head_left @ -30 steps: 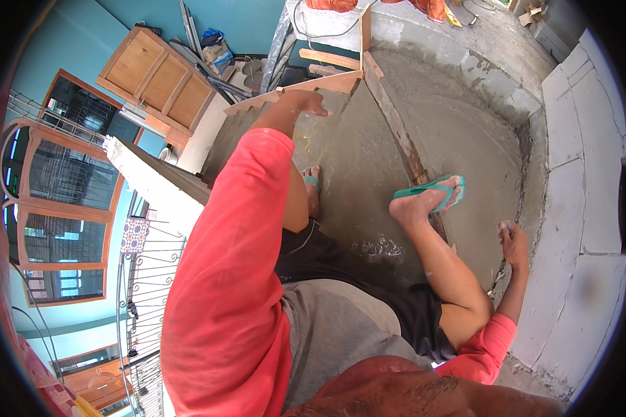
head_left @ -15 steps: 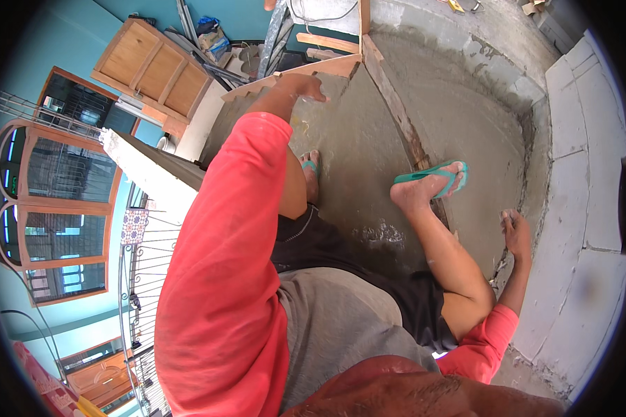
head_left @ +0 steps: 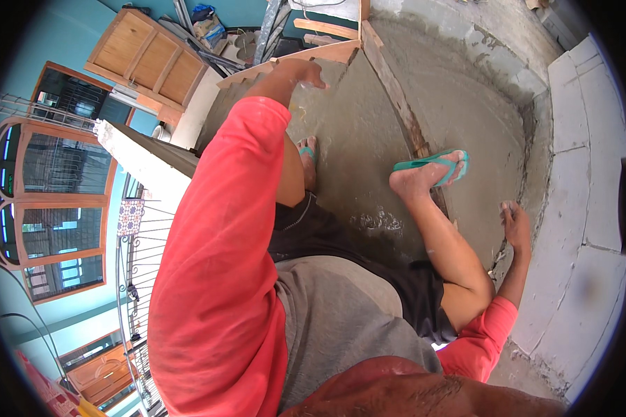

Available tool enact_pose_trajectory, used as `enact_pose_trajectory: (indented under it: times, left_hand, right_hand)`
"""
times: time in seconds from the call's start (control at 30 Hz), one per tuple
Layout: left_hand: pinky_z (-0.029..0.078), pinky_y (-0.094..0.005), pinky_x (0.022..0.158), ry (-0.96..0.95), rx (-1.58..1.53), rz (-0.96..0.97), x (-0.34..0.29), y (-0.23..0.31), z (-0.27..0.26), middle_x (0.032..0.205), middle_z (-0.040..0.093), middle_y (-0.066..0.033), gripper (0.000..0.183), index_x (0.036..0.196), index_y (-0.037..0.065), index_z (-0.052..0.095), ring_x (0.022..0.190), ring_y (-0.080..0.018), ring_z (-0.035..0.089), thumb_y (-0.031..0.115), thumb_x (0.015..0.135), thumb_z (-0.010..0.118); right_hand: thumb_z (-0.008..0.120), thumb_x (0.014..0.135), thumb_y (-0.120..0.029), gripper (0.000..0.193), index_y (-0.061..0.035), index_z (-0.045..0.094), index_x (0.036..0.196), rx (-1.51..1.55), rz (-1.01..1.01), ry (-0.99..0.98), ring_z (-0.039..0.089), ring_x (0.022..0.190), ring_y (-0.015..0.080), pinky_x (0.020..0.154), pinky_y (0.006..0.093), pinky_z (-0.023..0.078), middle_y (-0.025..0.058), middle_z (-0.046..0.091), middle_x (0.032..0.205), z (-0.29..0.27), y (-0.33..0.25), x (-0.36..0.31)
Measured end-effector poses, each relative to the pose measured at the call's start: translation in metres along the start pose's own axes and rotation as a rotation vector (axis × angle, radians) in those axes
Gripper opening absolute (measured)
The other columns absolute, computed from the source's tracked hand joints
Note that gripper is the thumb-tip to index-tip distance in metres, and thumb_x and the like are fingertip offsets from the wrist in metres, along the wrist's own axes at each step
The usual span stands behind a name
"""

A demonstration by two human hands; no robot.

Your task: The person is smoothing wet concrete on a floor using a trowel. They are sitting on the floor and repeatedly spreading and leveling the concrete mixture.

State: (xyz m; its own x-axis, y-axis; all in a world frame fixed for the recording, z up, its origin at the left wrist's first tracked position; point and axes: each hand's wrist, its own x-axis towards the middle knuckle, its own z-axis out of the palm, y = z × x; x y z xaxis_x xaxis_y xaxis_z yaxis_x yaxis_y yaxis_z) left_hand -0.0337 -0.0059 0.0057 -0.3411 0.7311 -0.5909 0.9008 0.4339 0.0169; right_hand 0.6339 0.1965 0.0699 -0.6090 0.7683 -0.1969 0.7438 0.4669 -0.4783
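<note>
My left hand [head_left: 305,72] hangs over the wet grey cement [head_left: 355,118] near its far wooden edge, thumb and fingers loosely bent and apart. Nothing shows in it. On the right, my right hand [head_left: 515,226] is low beside the wall of grey blocks [head_left: 570,201], its fingertips a little apart and holding nothing that I can see. My feet wear green flip-flops [head_left: 431,167]. One foot is by a long wooden strip [head_left: 396,90] that divides the cement surface; the other is on the left part. Whether either hand touches the cement cannot be told.
A wooden board edge [head_left: 320,53] bounds the far side. Beyond it lie metal bars [head_left: 268,31] and a wooden panel [head_left: 146,57]. A black railing [head_left: 146,264] and wood-framed windows [head_left: 62,208] stand at left. A low rough ledge [head_left: 494,62] curves along the far right.
The view has shifted slightly. My left hand is a little higher in the picture, and my right hand has moved slightly upward; both feet stay put.
</note>
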Motion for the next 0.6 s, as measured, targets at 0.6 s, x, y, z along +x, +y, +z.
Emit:
enact_pose_trajectory:
  times: [0.6]
  left_hand:
    - [0.050,-0.0425,0.090,0.049,-0.081,0.050,0.000,-0.023,0.005,0.120,0.065,-0.0204,0.077,0.128,0.002,0.059,0.110,-0.0329,0.063,0.062,0.079,0.064]
  right_hand:
    - [0.055,0.099,-0.031,0.033,0.0006,0.061,0.092,0.085,0.061,0.016,0.055,0.059,0.0142,0.057,0.0316,0.044,0.0058,0.059,0.068,0.004,-0.002,0.001]
